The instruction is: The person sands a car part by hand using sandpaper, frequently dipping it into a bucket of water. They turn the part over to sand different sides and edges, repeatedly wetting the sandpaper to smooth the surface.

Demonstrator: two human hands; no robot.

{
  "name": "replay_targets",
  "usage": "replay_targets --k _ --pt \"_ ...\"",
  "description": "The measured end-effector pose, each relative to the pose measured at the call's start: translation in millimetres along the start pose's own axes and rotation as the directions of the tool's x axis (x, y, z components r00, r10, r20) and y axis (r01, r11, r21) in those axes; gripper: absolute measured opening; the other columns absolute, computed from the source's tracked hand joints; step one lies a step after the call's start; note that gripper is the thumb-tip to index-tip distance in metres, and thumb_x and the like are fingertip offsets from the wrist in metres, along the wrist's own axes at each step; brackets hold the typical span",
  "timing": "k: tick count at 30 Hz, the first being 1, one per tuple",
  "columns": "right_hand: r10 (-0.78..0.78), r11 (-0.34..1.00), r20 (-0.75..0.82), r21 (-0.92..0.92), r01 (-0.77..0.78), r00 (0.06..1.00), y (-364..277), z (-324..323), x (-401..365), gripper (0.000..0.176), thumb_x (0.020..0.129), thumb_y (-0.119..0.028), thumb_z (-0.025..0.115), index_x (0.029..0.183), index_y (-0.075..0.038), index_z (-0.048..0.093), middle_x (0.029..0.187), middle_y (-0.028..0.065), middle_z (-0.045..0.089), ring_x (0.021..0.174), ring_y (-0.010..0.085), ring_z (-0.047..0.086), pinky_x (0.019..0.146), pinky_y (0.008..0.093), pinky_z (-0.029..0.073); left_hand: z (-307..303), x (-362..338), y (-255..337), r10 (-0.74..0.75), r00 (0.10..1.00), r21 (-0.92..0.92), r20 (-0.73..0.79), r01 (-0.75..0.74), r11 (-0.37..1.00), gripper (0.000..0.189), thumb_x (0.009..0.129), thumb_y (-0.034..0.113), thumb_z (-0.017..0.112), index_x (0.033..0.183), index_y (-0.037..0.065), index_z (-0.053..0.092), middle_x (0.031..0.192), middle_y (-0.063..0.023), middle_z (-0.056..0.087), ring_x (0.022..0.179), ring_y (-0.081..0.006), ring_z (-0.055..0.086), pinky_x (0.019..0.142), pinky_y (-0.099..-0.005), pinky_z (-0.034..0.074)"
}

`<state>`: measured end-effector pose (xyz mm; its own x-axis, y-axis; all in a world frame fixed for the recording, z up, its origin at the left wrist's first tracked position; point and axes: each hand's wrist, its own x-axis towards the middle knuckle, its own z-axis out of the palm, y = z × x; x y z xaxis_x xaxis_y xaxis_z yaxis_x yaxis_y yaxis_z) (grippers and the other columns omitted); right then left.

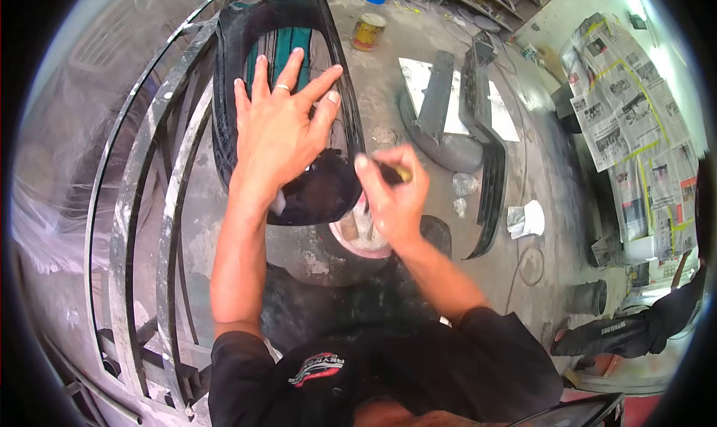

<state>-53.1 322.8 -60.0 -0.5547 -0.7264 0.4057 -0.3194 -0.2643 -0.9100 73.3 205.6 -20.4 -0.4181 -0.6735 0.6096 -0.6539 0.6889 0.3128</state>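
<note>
A long glossy black shell-like part (pixel 321 192) stands in front of me, with teal and grey stripes showing in its middle. My left hand (pixel 284 128), a ring on one finger, lies across it with the fingers spread. Just right of the part's lower end is my right hand (pixel 397 195), its fingers curled closed. Something small and yellowish (pixel 404 173) peeks out of that grip, mostly hidden by the fingers. Below the hand sits a round tub (pixel 381 253) with a pinkish rim and whitish contents, partly covered by the part and the hand.
A metal frame (pixel 127 255) runs along my left. On the floor to the right lie long dark bumper-like pieces (pixel 489 181) and a tyre (pixel 455 154). A yellowish can (pixel 369 31) stands ahead. Newspaper sheets (pixel 635 98) cover something at right, and another person (pixel 635 330) is at far right.
</note>
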Motion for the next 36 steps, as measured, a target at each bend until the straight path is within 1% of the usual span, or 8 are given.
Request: replay_targets --k 3,6,9,11,16,27,29,36 --pt "0.161 0.977 0.068 0.129 -0.169 0.985 -23.3 6.3 17.4 0.017 0.088 -0.009 0.073 0.084 -0.001 0.059 0.074 0.0047 0.061 0.071 0.0085 0.054 0.067 0.027 0.046 -6.0 -0.3 1.5 -0.026 0.999 0.003 0.028 0.026 1.0 0.041 0.099 0.044 0.05 0.136 0.033 0.061 0.154 -0.0137 0.043 0.144 -0.0473 0.029 0.116 -0.0627 0.019" --pt "-0.177 0.981 -0.001 -0.077 0.177 0.984 -9.6 -0.5 -12.3 0.016 0.09 -0.005 0.071 0.084 -0.001 0.057 0.074 0.0049 0.061 0.07 0.0073 0.054 0.065 0.0236 0.046 1.3 -0.7 -0.1 0.009 1.0 -0.016 0.009 -0.009 1.0 0.04 0.098 0.043 0.051 0.134 0.031 0.063 0.153 -0.016 0.044 0.143 -0.05 0.029 0.115 -0.0668 0.018" --pt "-0.18 0.982 -0.078 0.039 0.184 0.981 -8.6 7.9 -3.8 0.016 0.089 -0.007 0.072 0.084 0.0 0.059 0.071 0.0035 0.06 0.066 0.0075 0.052 0.059 0.0251 0.044 -3.3 0.3 1.0 -0.016 1.0 -0.025 0.02 0.017 1.0 0.04 0.098 0.043 0.051 0.134 0.032 0.063 0.153 -0.016 0.044 0.143 -0.0501 0.029 0.115 -0.0666 0.018" --pt "0.068 0.99 0.055 0.119 -0.075 0.996 -22.4 9.6 18.0 0.016 0.089 -0.007 0.072 0.084 0.0 0.059 0.066 0.0014 0.058 0.061 0.0077 0.05 0.057 0.0263 0.043 -5.6 -0.2 1.3 -0.014 0.999 -0.035 0.03 0.015 0.999 0.04 0.098 0.043 0.051 0.134 0.032 0.063 0.153 -0.016 0.044 0.143 -0.0503 0.029 0.115 -0.0665 0.018" --pt "-0.188 0.982 -0.026 -0.019 0.188 0.982 -2.0 -0.1 -13.6 0.02 0.087 -0.012 0.075 0.086 0.001 0.06 0.067 0.0067 0.063 0.064 0.0095 0.058 0.065 0.0289 0.049 -2.2 2.1 -0.6 0.006 0.999 -0.005 0.032 -0.006 1.0 0.04 0.098 0.043 0.05 0.135 0.032 0.062 0.152 -0.0167 0.044 0.142 -0.0509 0.03 0.115 -0.0666 0.019" --pt "0.026 0.999 0.087 0.027 -0.029 0.996 -0.8 -4.2 -7.5 0.02 0.09 -0.015 0.073 0.086 0.0 0.059 0.059 0.0029 0.057 0.057 0.0067 0.053 0.05 0.0285 0.042 -3.8 2.3 2.3 -0.038 0.998 -0.004 0.059 0.038 0.999 0.04 0.097 0.044 0.052 0.135 0.033 0.062 0.153 -0.0156 0.043 0.143 -0.0498 0.029 0.115 -0.0661 0.019" --pt "-0.185 0.98 -0.041 0.063 0.187 0.982 16.7 -3.3 -26.8 0.019 0.09 -0.012 0.073 0.085 -0.001 0.059 0.064 0.0041 0.059 0.059 0.0067 0.054 0.053 0.0281 0.044 -6.9 3.0 5.1 -0.04 0.995 -0.048 0.096 0.045 0.998 0.044 0.095 0.046 0.055 0.136 0.031 0.062 0.153 -0.0161 0.043 0.144 -0.0499 0.029 0.115 -0.066 0.018" --pt "-0.301 0.951 -0.002 0.069 0.3 0.954 62.9 -10.7 -61.6 0.016 0.087 -0.007 0.075 0.086 -0.001 0.061 0.069 0.0081 0.065 0.059 0.0117 0.061 0.055 0.0276 0.049 -11.1 -9.9 23.6 -0.04 0.991 0.077 0.127 0.03 0.997 0.07 0.087 0.052 0.063 0.146 0.018 0.05 0.156 -0.0236 0.035 0.145 -0.0492 0.024 0.117 -0.0635 0.016"
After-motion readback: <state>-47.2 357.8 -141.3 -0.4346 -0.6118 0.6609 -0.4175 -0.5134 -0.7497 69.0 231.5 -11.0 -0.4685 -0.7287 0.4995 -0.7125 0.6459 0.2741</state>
